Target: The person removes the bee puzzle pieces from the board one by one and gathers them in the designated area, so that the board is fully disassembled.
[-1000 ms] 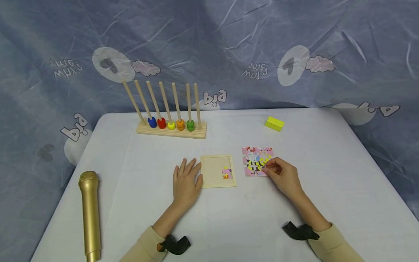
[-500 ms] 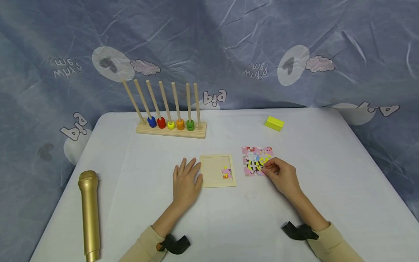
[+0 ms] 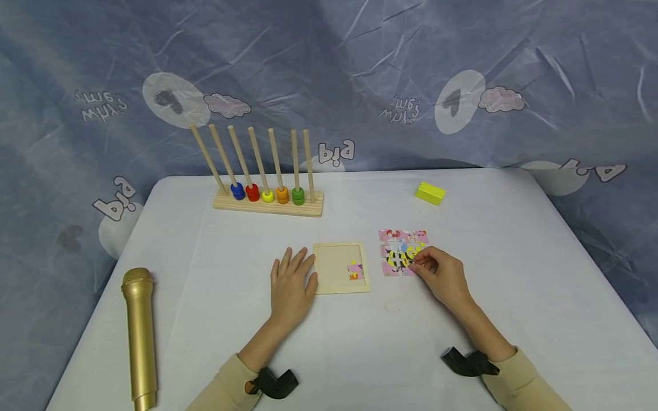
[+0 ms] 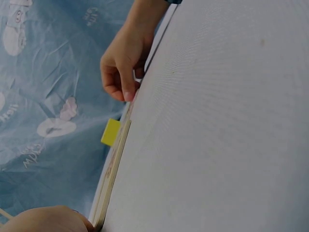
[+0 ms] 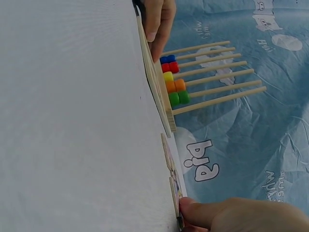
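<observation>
A shallow wooden puzzle tray (image 3: 331, 290) lies flat at the middle of the table, with one pink puzzle piece (image 3: 355, 271) in its lower right corner. My left hand (image 3: 292, 286) rests on the cloth to its left, fingers spread, thumb against the tray's edge. Right of the tray lie the other puzzle pieces (image 3: 390, 251), close together, with a yellow-and-black striped figure on pink. The thumb and forefinger of my right hand (image 3: 443, 279) pinch a puzzle piece at their lower right; the fingers mostly cover it. In the right wrist view, the thumb (image 5: 193, 208) meets the pieces' edge.
A wooden bead rack (image 3: 267, 208) with upright pegs and coloured beads stands at the back left. A yellow block (image 3: 430, 193) lies at the back right. Near the left edge is a gold microphone (image 3: 141, 337). A white cloth covers the table (image 3: 360, 354).
Little differs: my right fingertips have shifted very slightly leftward at the pieces. My left hand stays beside the tray, and the piece in the tray has not moved.
</observation>
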`<state>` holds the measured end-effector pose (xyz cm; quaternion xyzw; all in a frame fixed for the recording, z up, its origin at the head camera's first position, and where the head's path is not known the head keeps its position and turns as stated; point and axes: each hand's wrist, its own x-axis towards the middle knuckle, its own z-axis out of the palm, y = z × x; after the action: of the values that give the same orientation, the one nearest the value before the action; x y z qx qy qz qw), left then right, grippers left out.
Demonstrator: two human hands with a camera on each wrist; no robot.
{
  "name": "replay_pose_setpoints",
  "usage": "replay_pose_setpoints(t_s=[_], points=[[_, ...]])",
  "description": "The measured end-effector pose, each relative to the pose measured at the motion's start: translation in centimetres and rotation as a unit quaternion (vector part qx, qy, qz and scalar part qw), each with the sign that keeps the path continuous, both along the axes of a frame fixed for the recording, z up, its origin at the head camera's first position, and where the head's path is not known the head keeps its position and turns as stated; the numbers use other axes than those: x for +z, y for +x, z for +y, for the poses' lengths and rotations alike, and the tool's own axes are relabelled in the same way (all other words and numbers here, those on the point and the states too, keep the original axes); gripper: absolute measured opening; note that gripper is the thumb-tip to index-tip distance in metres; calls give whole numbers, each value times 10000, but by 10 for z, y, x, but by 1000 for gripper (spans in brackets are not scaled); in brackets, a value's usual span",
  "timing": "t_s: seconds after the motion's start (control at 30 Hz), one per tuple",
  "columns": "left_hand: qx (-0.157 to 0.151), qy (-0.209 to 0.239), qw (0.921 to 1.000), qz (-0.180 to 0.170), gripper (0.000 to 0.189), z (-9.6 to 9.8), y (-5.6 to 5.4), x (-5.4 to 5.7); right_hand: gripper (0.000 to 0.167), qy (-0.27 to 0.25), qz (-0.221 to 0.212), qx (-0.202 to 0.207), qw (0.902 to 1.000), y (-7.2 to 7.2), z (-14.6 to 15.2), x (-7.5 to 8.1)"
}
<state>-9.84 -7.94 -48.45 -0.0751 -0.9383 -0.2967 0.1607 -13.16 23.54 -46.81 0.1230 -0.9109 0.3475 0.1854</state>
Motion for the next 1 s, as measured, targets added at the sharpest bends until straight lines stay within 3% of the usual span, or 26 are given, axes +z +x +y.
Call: replay_pose_setpoints(t_s=[1.0], points=[[-11, 4, 10000, -55, 36, 0, 1, 0, 17, 370, -228, 175, 9989, 3, 2, 2]])
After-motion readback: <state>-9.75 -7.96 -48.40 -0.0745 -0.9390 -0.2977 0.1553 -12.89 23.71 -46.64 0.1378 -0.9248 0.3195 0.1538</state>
